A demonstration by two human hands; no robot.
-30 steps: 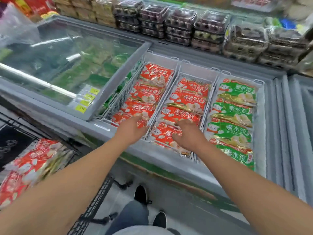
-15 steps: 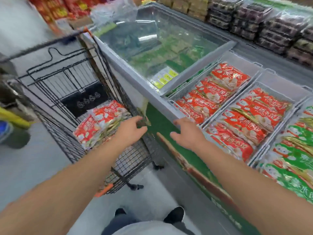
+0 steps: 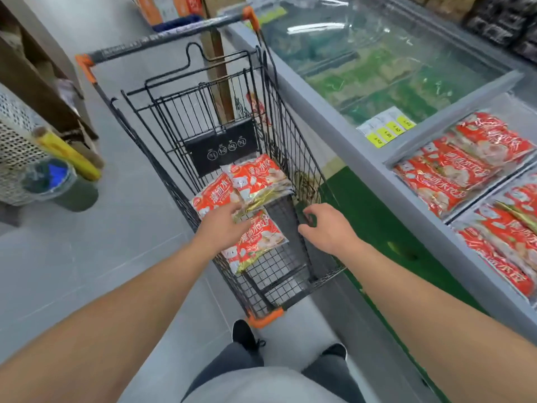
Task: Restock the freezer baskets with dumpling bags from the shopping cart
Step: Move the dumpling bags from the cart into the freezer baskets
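Red plastic dumpling bags (image 3: 255, 239) lie in black wire shopping cart (image 3: 293, 135). I see left hand (image 3: 223, 228) spread loose over nearest bag (contact unclear); right hand (image 3: 327, 229) curled, empty, beside it.

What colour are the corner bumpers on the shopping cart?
Orange, clearest in the head view on the near corner bumper of the shopping cart.

Your two bare forearms stretch forward and down from the bottom corners of the view, converging toward the centre. Your left hand (image 3: 223, 228) is palm-down, fingers extended and loosely spread, empty. Your right hand (image 3: 328, 228) sits level with it and a little apart, wrist straight, fingers (image 3: 312, 212) curled into a loose claw, thumb out to the side, gripping nothing.
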